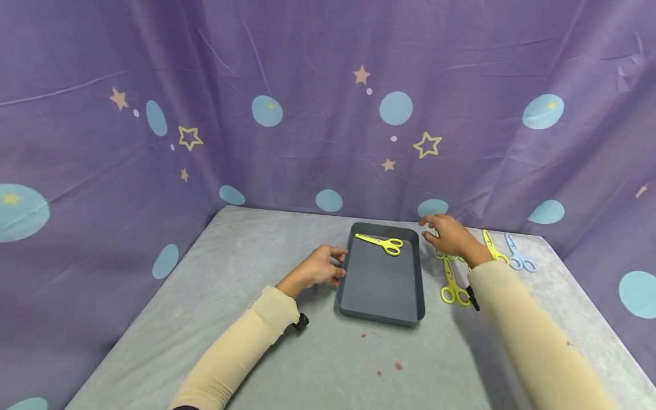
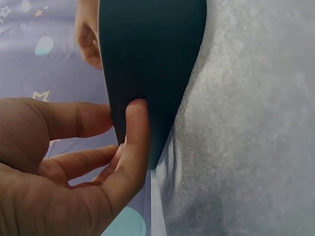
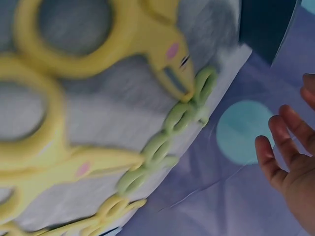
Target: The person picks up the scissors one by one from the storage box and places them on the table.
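Note:
My left hand [image 1: 319, 266] is at the left side of a dark grey tray [image 1: 379, 290]. In the left wrist view one digit lies against the tray's outer wall [image 2: 162, 59], with other fingertips right at the rim. Inside the tray, near its far end, lies a pair of yellow scissors [image 1: 381, 243]. My right hand [image 1: 447, 234] is raised by the tray's far right corner, fingers loosely bent around nothing. Yellow-green scissors [image 1: 450, 283] lie below it, and more scissors are partly hidden by the hand. The right wrist view shows yellow handles [image 3: 93, 64] and green handles [image 3: 157, 147].
To the right of my right forearm lie more yellow scissors [image 1: 493, 247] and light blue scissors [image 1: 520, 256]. A pale grey cloth covers the table [image 1: 266, 245]. A purple curtain [image 1: 328, 154] with stars and blue spots hangs right behind it.

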